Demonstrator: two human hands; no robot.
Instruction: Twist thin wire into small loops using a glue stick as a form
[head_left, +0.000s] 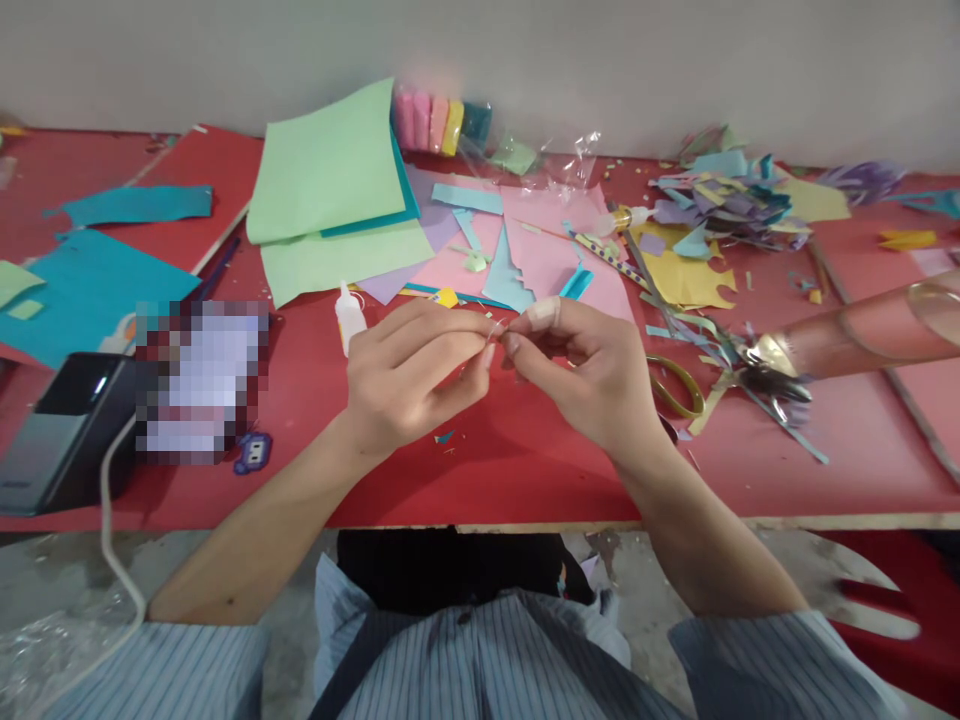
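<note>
Over the red table [525, 490], my left hand [420, 370] and my right hand [581, 365] meet fingertip to fingertip. Both are closed in a pinch. A thin, pale, curled piece [496, 328] shows between the left fingertips, and the right fingertips touch its right end; what it is cannot be made out. A light strip is wrapped round a right finger. Just behind my left hand stands a small white glue bottle [350, 318]. Yellow-handled scissors [679, 385] lie beside my right wrist, partly hidden by it.
Green sheets [330, 165], pink paper [551, 235] and clay packs [435, 122] lie at the back. Paper scraps [727, 205] heap at the back right, near a clear bottle [862, 330] lying down. A power bank [67, 430], a blurred phone [202, 380] and a cable [112, 530] are at left.
</note>
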